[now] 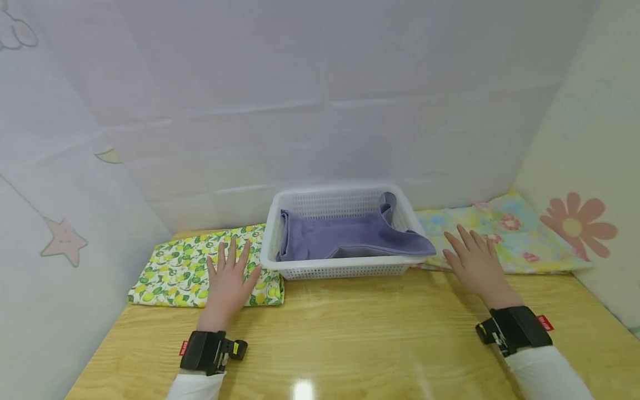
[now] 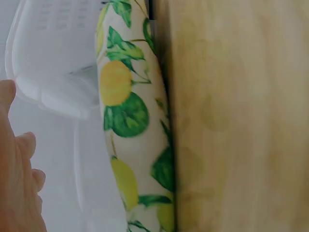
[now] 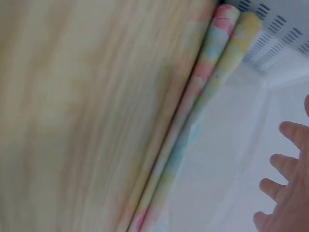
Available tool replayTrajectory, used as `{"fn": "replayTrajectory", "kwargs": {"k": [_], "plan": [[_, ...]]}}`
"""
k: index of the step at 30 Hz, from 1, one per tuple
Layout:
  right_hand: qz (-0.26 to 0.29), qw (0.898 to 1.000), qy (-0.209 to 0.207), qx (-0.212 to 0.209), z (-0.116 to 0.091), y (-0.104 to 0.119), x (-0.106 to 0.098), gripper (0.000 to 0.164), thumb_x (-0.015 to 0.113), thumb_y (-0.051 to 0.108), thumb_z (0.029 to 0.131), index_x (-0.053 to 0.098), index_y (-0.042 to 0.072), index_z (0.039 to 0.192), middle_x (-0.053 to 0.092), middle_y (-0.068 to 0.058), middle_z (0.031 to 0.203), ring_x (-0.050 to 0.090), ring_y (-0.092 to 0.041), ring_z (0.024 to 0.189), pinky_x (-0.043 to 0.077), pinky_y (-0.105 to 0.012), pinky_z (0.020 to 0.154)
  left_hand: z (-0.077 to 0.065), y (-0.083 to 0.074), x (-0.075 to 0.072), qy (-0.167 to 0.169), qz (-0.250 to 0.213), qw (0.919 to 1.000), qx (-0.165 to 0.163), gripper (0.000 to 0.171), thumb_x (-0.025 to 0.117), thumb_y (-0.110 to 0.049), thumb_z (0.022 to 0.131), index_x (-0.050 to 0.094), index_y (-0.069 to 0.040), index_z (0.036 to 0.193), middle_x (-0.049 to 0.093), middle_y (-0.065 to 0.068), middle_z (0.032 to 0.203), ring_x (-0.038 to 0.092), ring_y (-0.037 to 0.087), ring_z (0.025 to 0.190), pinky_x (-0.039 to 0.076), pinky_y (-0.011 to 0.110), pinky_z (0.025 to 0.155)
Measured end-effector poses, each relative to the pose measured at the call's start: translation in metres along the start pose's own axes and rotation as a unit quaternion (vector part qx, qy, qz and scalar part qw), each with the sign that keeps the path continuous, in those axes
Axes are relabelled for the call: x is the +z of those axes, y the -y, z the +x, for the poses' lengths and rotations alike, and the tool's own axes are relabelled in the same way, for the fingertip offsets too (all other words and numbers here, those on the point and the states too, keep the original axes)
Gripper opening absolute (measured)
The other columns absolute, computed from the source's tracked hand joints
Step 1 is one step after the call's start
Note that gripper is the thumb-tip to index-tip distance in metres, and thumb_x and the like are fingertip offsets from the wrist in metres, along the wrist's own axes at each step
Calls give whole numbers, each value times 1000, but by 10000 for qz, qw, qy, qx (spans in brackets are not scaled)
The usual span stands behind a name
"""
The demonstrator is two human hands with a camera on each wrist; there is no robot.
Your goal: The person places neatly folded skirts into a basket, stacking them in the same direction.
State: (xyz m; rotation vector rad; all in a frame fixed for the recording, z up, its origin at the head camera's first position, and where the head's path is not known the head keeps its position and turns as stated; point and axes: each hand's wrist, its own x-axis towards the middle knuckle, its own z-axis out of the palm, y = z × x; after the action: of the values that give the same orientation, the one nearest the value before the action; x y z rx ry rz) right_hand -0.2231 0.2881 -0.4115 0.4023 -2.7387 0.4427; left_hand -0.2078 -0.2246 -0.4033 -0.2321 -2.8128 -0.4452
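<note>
My left hand (image 1: pixel 230 283), fingers spread, is over a folded lemon-print cloth (image 1: pixel 175 272); in the left wrist view its fingers show some space from that cloth's folded edge (image 2: pixel 128 111). On the other side, my right hand (image 1: pixel 475 266) is stretched out by the near left part of a folded pastel floral cloth (image 1: pixel 530 239). The right wrist view shows those fingers apart from the floral cloth (image 3: pixel 193 101). Neither hand holds anything. Between them stands a white plastic basket (image 1: pixel 345 269) with a purple cloth (image 1: pixel 330 236) inside, one corner draped over the right front rim.
The wooden table (image 1: pixel 340 328) stretches in front of the basket. A pale fabric wall (image 1: pixel 320 122) rises close behind, with printed side panels at left and right, one bearing a star (image 1: pixel 64 241), the other a flower (image 1: pixel 572 226). Black camera straps (image 1: pixel 202 351) circle both wrists.
</note>
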Motion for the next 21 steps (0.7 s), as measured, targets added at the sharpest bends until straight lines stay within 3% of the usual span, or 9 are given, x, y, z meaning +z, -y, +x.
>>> {"fn": "replayTrajectory", "kwargs": {"k": [6, 11, 16, 21], "plan": [[-79, 9998, 96, 158, -22, 2, -8, 53, 35, 33, 104, 29, 3, 147, 17, -30, 151, 7, -52, 139, 0, -67, 109, -9, 9, 2, 107, 130, 9998, -122, 72, 48, -46, 96, 19, -13, 152, -1, 21, 158, -9, 43, 143, -6, 67, 109], [-80, 9998, 41, 173, -32, -6, -9, 52, 38, 29, 103, 30, 1, 146, 17, -31, 151, 15, -55, 134, 6, -71, 105, -11, 14, 2, 227, 199, 9995, -30, 75, 49, -50, 94, 20, -14, 152, 0, 22, 157, -7, 45, 143, -8, 65, 110], [-145, 9998, -92, 131, -33, -9, -9, 50, 40, 27, 103, 32, 1, 145, 20, -31, 150, 25, -57, 127, 11, -74, 101, -13, 18, 6, 823, 57, 9966, -8, 85, 54, -56, 89, 20, -10, 152, 1, 24, 157, -4, 48, 142, -3, 68, 109], [-41, 9999, -32, 142, -33, -8, -10, 50, 40, 27, 103, 33, -1, 144, 21, -31, 150, 27, -58, 124, 12, -74, 100, -12, 23, 16, 1635, -509, 9852, -15, 94, 62, -53, 85, 15, -7, 152, 0, 25, 156, -4, 49, 141, 1, 69, 108]]}}
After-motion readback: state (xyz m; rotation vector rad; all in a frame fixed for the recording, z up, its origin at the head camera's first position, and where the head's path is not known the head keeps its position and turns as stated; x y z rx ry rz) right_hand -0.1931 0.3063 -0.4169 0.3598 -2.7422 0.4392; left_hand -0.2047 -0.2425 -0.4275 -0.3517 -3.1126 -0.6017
